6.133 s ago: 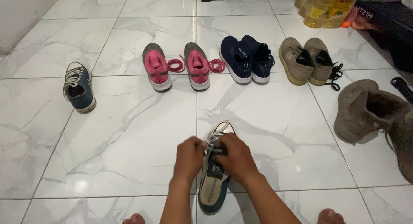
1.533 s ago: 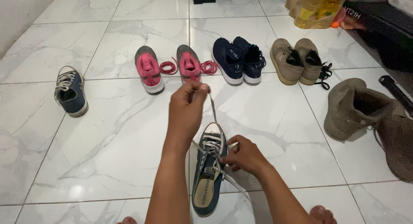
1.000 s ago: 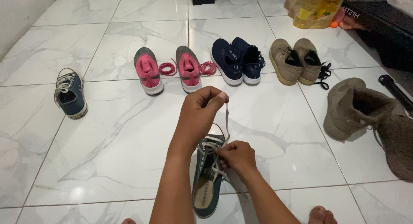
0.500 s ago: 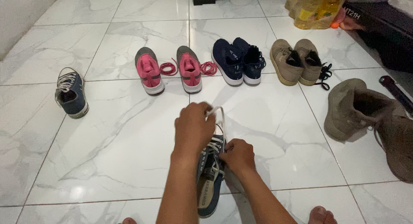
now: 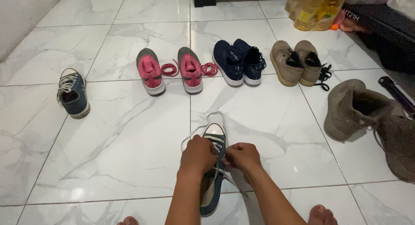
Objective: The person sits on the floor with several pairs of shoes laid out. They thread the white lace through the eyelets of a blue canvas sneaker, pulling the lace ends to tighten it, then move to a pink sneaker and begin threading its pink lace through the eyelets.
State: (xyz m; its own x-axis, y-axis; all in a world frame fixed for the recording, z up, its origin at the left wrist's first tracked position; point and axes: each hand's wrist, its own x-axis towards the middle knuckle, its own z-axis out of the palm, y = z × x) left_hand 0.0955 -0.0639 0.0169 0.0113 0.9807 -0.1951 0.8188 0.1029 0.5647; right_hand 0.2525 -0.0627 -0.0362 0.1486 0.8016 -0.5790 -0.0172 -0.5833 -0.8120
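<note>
Big white marble tile floor [image 5: 108, 156] w/ grey veins fills the view. On the right sit two tall tan suede boots [image 5: 371, 121], one upright, one leaning at the edge. Top right is a yellow plastic bag [image 5: 315, 7]. In a row at the back: pair of tan low shoes [image 5: 296, 61] w/ black laces, pair of dark navy knit sneakers [image 5: 240, 61] w/ white soles, pair of grey and pink sneakers [image 5: 168, 69] w/ loose pink laces lying beside them. Far left, alone, a navy canvas sneaker [image 5: 72, 93] w/ white laces.

Near the person, front & middle, lies its twin: a navy canvas sneaker with a white rubber toe cap [image 5: 212, 164], toe pointing away, white sole rim, inside open. Its white lace [image 5: 203, 123] loops out past the toe onto the tile.

Left hand [image 5: 198, 153] is closed, pinching the lace at the eyelets. Right hand [image 5: 242, 156] is closed too, gripping the lace on the other side. Both hands touch the shoe.
</note>
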